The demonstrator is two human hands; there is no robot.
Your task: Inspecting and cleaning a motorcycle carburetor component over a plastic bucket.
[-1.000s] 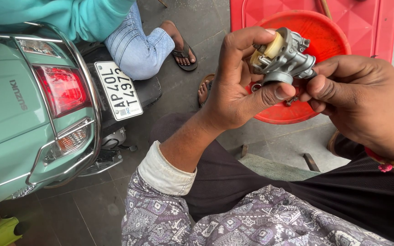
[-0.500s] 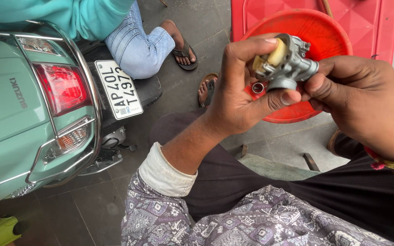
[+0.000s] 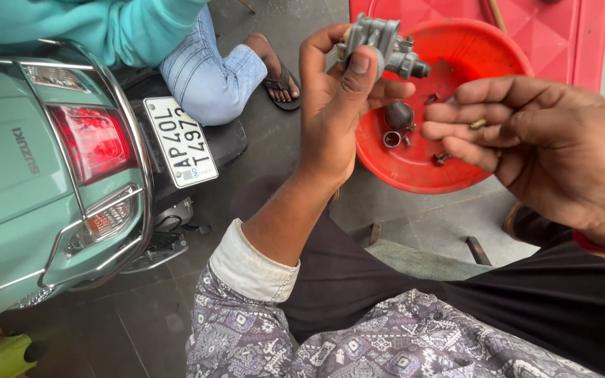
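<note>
Carburettor (image 3: 381,43): grey metal, above red bowl's (image 3: 386,157) left rim
Left hand (image 3: 337,105): fingers clamped round carburettor
Right hand (image 3: 547,150): over bowl, fingertips pinching small brass part (image 3: 478,124)
Bowl contents: ring, screws, dark cap

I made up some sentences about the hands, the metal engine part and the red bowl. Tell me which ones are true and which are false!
1. The left hand holds the grey metal part. True.
2. The right hand grips the grey metal part too. False: it is away from the part, with a small brass-coloured piece between its fingertips.
3. The red bowl has nothing in it. False: small parts lie inside, among them a metal ring and a dark rounded piece.
4. A green scooter stands beside the left hand's side. True.
5. The red bowl sits on the scooter's seat. False: it rests low down, partly on a red tray.
</note>
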